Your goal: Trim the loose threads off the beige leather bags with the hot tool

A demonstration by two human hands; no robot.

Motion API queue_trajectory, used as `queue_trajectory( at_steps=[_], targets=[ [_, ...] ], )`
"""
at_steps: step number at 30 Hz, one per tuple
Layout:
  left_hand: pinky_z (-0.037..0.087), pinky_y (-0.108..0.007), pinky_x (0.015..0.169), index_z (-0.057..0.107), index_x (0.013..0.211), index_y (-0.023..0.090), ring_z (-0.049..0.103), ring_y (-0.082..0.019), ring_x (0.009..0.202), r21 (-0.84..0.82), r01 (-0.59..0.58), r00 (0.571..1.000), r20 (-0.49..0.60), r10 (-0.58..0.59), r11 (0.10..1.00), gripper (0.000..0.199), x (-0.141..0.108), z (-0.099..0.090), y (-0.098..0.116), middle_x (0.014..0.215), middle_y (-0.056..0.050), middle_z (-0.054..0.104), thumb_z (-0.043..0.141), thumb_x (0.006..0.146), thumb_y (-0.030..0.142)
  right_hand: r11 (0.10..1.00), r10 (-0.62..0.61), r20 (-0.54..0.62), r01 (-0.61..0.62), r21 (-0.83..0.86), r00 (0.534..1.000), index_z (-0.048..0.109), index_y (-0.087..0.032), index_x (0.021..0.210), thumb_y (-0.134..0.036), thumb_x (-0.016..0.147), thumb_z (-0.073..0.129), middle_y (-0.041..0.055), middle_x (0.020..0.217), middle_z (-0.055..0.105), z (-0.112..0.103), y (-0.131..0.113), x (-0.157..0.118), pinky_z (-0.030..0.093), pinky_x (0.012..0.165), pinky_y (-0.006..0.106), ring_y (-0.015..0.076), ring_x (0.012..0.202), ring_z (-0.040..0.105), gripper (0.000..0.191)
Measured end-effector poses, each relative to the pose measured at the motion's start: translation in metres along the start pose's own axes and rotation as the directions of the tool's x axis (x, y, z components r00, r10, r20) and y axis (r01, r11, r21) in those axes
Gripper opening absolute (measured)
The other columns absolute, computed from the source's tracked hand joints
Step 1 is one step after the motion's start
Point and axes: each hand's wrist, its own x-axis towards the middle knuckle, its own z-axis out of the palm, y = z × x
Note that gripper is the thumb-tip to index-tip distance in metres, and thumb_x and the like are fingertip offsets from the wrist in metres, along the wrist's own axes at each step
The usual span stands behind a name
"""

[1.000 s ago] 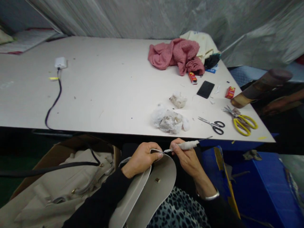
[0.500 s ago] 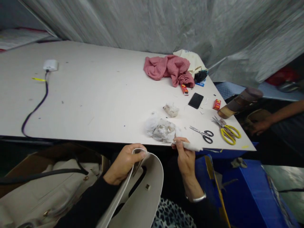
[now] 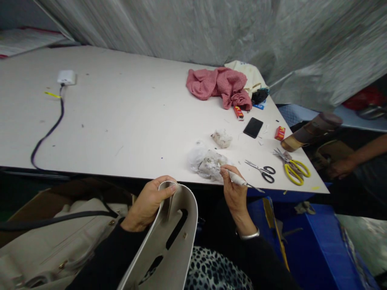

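My left hand (image 3: pixel 149 203) pinches the rim of an off-white leather bag (image 3: pixel 181 225), thumb inside and fingers outside. The bag has long slots and a small metal fitting, and it hangs tilted over my lap. In my right hand (image 3: pixel 236 193) is a slim tool wrapped in white (image 3: pixel 237 177), its kind unclear, held like a pen. The front end of this tool points at a dirty, whitish lump in clear plastic (image 3: pixel 208 163) at the table's front edge; whether they touch, I cannot tell. A smaller whitish lump (image 3: pixel 222 138) lies behind it.
On the white table (image 3: pixel 136 117) are black-handled scissors (image 3: pixel 263 171), yellow-handled scissors (image 3: pixel 293 167), a black flat object (image 3: pixel 253 127), a pink cloth (image 3: pixel 217 84) and a brown bottle (image 3: pixel 311 131). Blue bins (image 3: pixel 317 245) stand at right. A co-worker's arm (image 3: pixel 369 155) shows beyond. Off-white bags (image 3: pixel 60 241) fill a carton at left.
My left hand has shifted left and up with the bag. The right hand has risen slightly, its tool now turned more steeply, with the front end nearer the plastic-wrapped lump.
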Motion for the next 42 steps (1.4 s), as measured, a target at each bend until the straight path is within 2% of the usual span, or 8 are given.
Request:
queue_trajectory(
  at_steps=[4, 7, 10, 13, 16, 18, 20, 42],
  targets=[
    [0.044, -0.024, 0.059, 0.064, 0.086, 0.015, 0.057, -0.012, 0.061, 0.056, -0.041, 0.999, 0.018, 0.041, 0.998, 0.040, 0.002, 0.000, -0.001, 0.069, 0.001, 0.064, 0.087, 0.071, 0.044, 0.986, -0.143, 0.031, 0.145, -0.084, 0.989, 0.071, -0.021, 0.104, -0.033, 0.104, 0.059, 0.0075, 0.101, 0.075, 0.003, 0.004, 0.002, 0.054, 0.092, 0.039, 0.0225, 0.098, 0.069, 0.018],
    [0.044, -0.024, 0.059, 0.064, 0.084, 0.015, 0.057, -0.012, 0.061, 0.048, -0.044, 0.999, 0.033, 0.043, 0.998, 0.039, 0.003, -0.001, -0.002, 0.068, 0.001, 0.064, 0.087, 0.070, 0.043, 0.972, -0.182, 0.057, 0.188, -0.141, 0.982, 0.072, -0.021, 0.104, -0.033, 0.103, 0.060, 0.0083, 0.101, 0.075, 0.003, 0.005, 0.002, 0.054, 0.092, 0.041, 0.0236, 0.097, 0.070, 0.017],
    [0.044, -0.024, 0.059, 0.065, 0.082, 0.014, 0.056, -0.012, 0.061, 0.018, -0.021, 0.998, 0.059, 0.020, 1.000, 0.039, 0.003, -0.001, -0.004, 0.069, 0.000, 0.064, 0.089, 0.067, 0.041, 0.983, -0.137, -0.020, 0.134, -0.122, 0.990, 0.072, -0.020, 0.103, -0.035, 0.103, 0.061, 0.0083, 0.100, 0.074, 0.000, -0.001, 0.000, 0.054, 0.092, 0.043, 0.0244, 0.097, 0.069, 0.019],
    [0.043, -0.023, 0.058, 0.067, 0.081, 0.014, 0.055, -0.011, 0.059, 0.033, -0.009, 0.996, 0.090, 0.006, 0.999, 0.038, 0.003, 0.001, -0.004, 0.067, 0.001, 0.064, 0.090, 0.066, 0.040, 0.997, 0.018, -0.043, -0.015, 0.077, 0.999, 0.071, -0.020, 0.101, -0.039, 0.103, 0.060, 0.0058, 0.095, 0.072, -0.004, -0.018, -0.007, 0.057, 0.084, 0.038, 0.0217, 0.088, 0.070, 0.022],
    [0.042, -0.022, 0.057, 0.069, 0.080, 0.014, 0.055, -0.010, 0.058, 0.066, -0.013, 0.993, 0.122, 0.005, 0.998, 0.036, 0.003, 0.005, -0.004, 0.067, 0.001, 0.064, 0.090, 0.066, 0.039, 0.916, 0.148, 0.198, -0.210, 0.343, 0.969, 0.071, -0.022, 0.095, -0.040, 0.104, 0.059, 0.0006, 0.081, 0.070, -0.007, -0.038, -0.014, 0.056, 0.070, 0.028, 0.0154, 0.072, 0.068, 0.024],
    [0.042, -0.022, 0.057, 0.069, 0.080, 0.013, 0.055, -0.010, 0.058, 0.067, 0.004, 0.988, 0.152, -0.014, 0.998, 0.036, 0.004, 0.007, -0.004, 0.066, 0.000, 0.064, 0.090, 0.066, 0.039, 0.852, 0.141, 0.341, -0.289, 0.436, 0.930, 0.072, -0.022, 0.092, -0.040, 0.103, 0.061, -0.0010, 0.078, 0.069, -0.008, -0.048, -0.019, 0.055, 0.067, 0.024, 0.0129, 0.069, 0.068, 0.023],
    [0.040, -0.022, 0.056, 0.068, 0.079, 0.013, 0.055, -0.010, 0.057, 0.062, 0.029, 0.983, 0.180, -0.039, 0.998, 0.038, 0.004, 0.008, -0.005, 0.066, 0.000, 0.065, 0.091, 0.065, 0.040, 0.815, 0.134, 0.402, -0.331, 0.475, 0.906, 0.073, -0.023, 0.092, -0.039, 0.102, 0.064, -0.0013, 0.080, 0.069, -0.008, -0.051, -0.022, 0.055, 0.068, 0.022, 0.0116, 0.070, 0.068, 0.021],
    [0.037, -0.022, 0.056, 0.067, 0.080, 0.013, 0.051, -0.010, 0.056, 0.059, 0.042, 0.980, 0.190, -0.053, 0.997, 0.041, 0.003, 0.019, -0.010, 0.064, 0.000, 0.062, 0.091, 0.064, 0.042, 0.842, 0.154, 0.465, -0.362, 0.400, 0.872, 0.072, -0.023, 0.098, -0.040, 0.100, 0.065, -0.0004, 0.080, 0.071, -0.008, -0.043, -0.028, 0.054, 0.073, 0.026, 0.0151, 0.075, 0.069, 0.019]
  ],
)
